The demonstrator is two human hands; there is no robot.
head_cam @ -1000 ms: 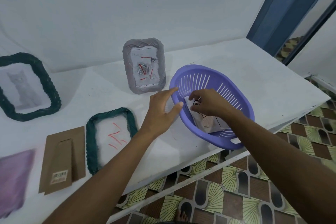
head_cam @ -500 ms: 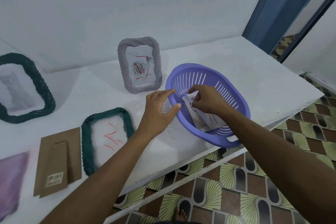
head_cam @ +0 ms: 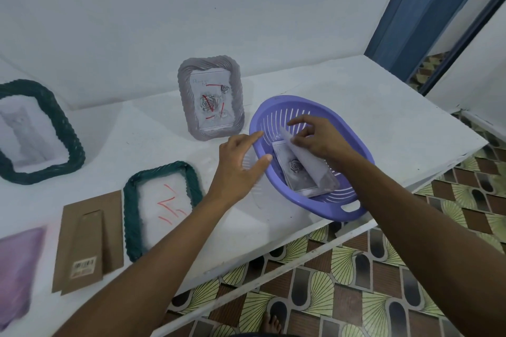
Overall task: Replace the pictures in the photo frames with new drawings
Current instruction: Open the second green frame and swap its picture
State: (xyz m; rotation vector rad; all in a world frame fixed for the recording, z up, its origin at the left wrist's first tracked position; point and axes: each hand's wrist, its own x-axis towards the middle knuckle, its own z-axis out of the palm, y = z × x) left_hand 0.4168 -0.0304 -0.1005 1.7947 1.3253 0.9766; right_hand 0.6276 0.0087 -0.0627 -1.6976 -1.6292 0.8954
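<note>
While the right hand (head_cam: 319,138) works inside the purple slotted plastic basket (head_cam: 276,112), its fingers are pinched on a white sheet of paper (head_cam: 309,164), peeling it up off the small stack lying in the basket's bottom. Beneath it shows a printed grey rose picture (head_cam: 297,169), so I judge the person is sorting through the sheets for a drawing to use. The left hand (head_cam: 241,161) rests at the basket's 9 o'clock rim with fingers spread, gripping nothing, apparently steadying the basket so it does not slide toward the edge of the white table (head_cam: 383,117).

At 10 o'clock from the basket a grey ribbed photo frame (head_cam: 210,101) stands upright; it holds a rose picture scribbled over in red, with faint handwriting at its top that I cannot read. At 8 o'clock a dark green woven frame (head_cam: 161,202) lies flat with red strokes showing in its opening, and just beside it, further round at 8 o'clock, lies its brown cardboard backing board (head_cam: 87,241), off the frame and bearing a barcode sticker too small to read. That frame looks opened for refilling. A 2nd green woven frame (head_cam: 38,131) stands at the far left, and a purple piece (head_cam: 16,268) lies blurred at the lower left.
</note>
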